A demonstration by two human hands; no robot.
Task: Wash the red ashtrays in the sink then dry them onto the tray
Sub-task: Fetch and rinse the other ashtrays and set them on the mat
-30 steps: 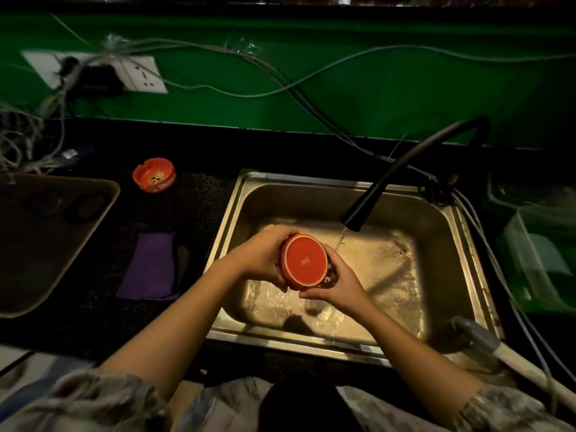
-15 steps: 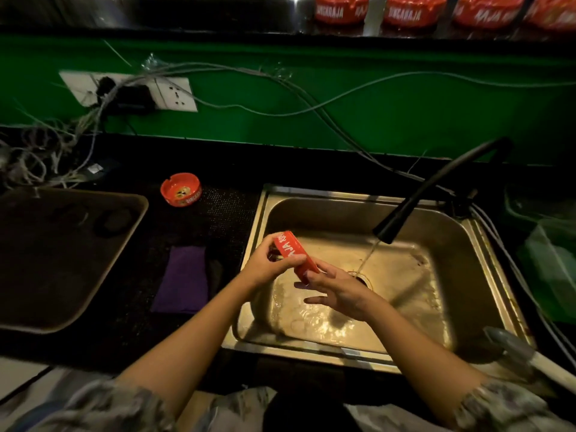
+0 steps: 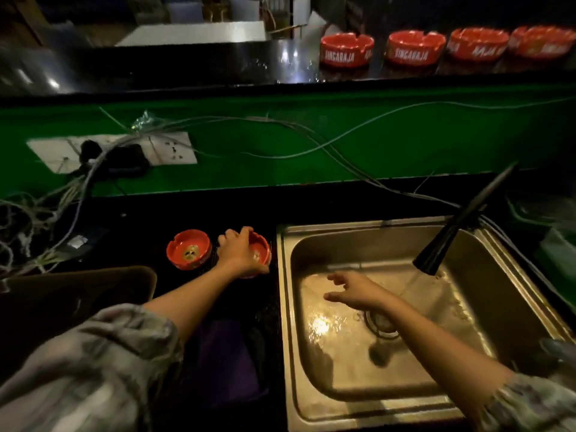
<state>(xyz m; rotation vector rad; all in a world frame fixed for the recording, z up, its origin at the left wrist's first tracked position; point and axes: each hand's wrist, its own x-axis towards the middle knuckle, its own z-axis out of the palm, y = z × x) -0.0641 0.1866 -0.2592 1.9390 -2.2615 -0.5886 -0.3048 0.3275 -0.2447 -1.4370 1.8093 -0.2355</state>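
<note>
Gripping an ashtray (image 3: 260,249) just left of the sink (image 3: 486,310), the left hand (image 3: 238,252) curls over its near rim on the dark counter. A second ashtray (image 3: 188,249) sits just left of that one. The right hand (image 3: 355,289) hovers over the sink's wet basin, fingers spread, holding nothing. Water runs from the faucet (image 3: 442,244). Left of the sink, a tray (image 3: 137,275) lies at the counter's near edge.

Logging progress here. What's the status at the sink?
Left hand grips an ashtray on the counter beside another ashtray. Right hand open, empty over the sink. Faucet running. Nothing in the way.
</note>
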